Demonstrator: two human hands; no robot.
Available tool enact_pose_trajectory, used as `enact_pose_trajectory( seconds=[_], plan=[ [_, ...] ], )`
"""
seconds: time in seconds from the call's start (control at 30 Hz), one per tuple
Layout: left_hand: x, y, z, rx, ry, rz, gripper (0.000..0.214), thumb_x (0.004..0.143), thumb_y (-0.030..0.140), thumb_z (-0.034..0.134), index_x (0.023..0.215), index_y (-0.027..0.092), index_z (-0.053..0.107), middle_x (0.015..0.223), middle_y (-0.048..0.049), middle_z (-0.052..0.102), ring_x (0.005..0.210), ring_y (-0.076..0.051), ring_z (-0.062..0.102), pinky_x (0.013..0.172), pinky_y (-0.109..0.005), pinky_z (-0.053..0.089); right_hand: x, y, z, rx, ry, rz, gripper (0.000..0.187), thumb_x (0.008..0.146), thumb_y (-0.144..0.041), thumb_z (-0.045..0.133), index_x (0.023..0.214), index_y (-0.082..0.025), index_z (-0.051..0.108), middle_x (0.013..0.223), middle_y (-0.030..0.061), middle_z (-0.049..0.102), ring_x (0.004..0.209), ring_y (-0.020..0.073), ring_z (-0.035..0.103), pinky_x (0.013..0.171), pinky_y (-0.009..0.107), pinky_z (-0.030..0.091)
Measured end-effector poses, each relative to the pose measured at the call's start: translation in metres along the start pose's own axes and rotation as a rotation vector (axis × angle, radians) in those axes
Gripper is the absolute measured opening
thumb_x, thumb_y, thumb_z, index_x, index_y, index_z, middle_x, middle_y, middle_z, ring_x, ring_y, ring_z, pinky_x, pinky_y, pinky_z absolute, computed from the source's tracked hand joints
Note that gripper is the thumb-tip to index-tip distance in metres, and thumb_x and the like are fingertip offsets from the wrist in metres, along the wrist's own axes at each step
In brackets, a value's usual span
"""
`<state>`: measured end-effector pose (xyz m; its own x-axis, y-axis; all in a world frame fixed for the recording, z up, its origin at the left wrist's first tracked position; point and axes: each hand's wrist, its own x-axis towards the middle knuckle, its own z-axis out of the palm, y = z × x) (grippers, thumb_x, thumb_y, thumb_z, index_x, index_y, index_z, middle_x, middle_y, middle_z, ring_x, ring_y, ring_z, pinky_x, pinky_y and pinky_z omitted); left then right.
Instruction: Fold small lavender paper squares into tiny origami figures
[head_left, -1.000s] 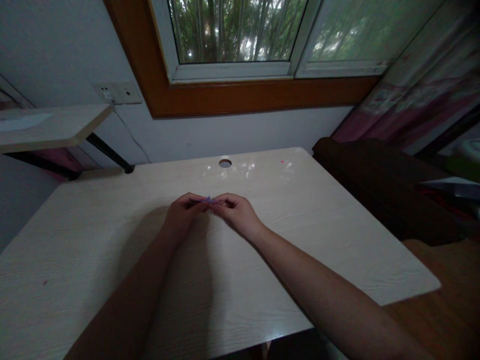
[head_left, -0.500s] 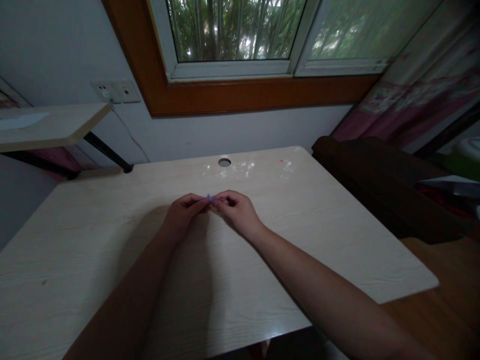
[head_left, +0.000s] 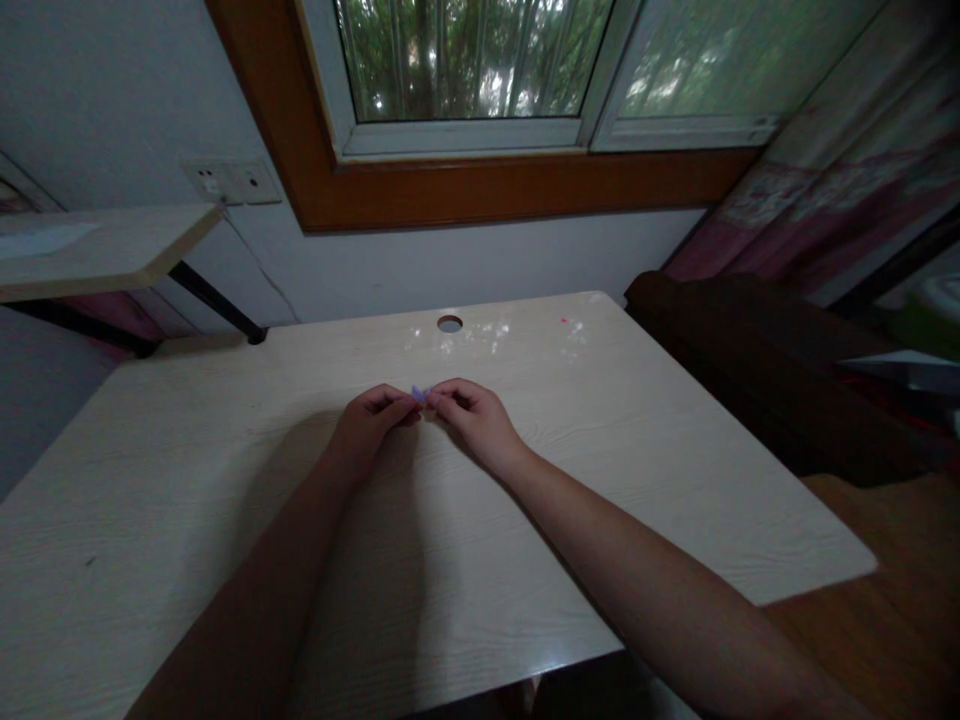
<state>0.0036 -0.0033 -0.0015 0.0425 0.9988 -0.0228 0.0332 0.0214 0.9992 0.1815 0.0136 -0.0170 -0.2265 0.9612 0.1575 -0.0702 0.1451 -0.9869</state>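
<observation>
A small purple folded piece (head_left: 418, 394), perhaps paper, shows between my fingertips over the middle of the table. My left hand (head_left: 367, 425) pinches it from the left, thumb against the bent fingers. From the other side my right hand (head_left: 476, 415) closes thumb and forefinger on it. Both sets of fingertips nearly meet, and they hide most of the piece, so its full shape cannot be made out. The pale wood-grain table (head_left: 600, 480) lies under both hands.
A round cable hole (head_left: 450, 324) opens near the table's back edge. A raised shelf (head_left: 112, 250) on black legs (head_left: 217, 305) stands at the back left. To the right sits a dark brown piece of furniture (head_left: 750, 370). A window (head_left: 472, 60) is behind the table.
The fingertips have shifted very slightly around the purple piece, which now shows a little differently, its tip leaning more to the left. Both arms stay nearly in place.
</observation>
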Motion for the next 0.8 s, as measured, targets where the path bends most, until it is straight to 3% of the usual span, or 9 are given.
enact_pose_trajectory(
  seconds=[0.27, 0.47, 0.8],
  plan=[
    [0.0008, -0.0020, 0.0001, -0.012, 0.016, -0.008, 0.024, 0.075, 0.041, 0.074, 0.080, 0.018, 0.071, 0.076, -0.0035, 0.072, 0.073, -0.017, 0.065, 0.073, -0.028, 0.050, -0.0002, 0.0026, -0.0003, -0.052, -0.020, 0.006, 0.028, 0.076, -0.043, 0.074, 0.090, -0.019, 0.071, 0.078, 0.0019, 0.070, 0.068, 0.0134, 0.060, 0.065, 0.025, 0.046],
    [-0.0008, 0.0035, 0.0002, 0.123, -0.009, 0.004, 0.025, 0.078, 0.044, 0.071, 0.081, 0.018, 0.072, 0.077, -0.0039, 0.073, 0.075, -0.018, 0.066, 0.073, -0.028, 0.049, -0.0003, 0.0036, -0.0002, -0.066, -0.004, -0.010, 0.022, 0.077, -0.038, 0.073, 0.088, -0.019, 0.070, 0.079, 0.0027, 0.070, 0.069, 0.0143, 0.062, 0.066, 0.026, 0.047],
    [0.0001, 0.0044, 0.0036, 0.185, 0.025, -0.016, 0.024, 0.074, 0.043, 0.074, 0.079, 0.019, 0.073, 0.077, -0.0045, 0.075, 0.074, -0.019, 0.067, 0.071, -0.029, 0.051, -0.0002, 0.0041, -0.0043, -0.298, 0.069, -0.119, 0.013, 0.079, -0.029, 0.068, 0.086, -0.020, 0.073, 0.078, 0.0032, 0.069, 0.069, 0.0153, 0.060, 0.064, 0.026, 0.045]
  ],
)
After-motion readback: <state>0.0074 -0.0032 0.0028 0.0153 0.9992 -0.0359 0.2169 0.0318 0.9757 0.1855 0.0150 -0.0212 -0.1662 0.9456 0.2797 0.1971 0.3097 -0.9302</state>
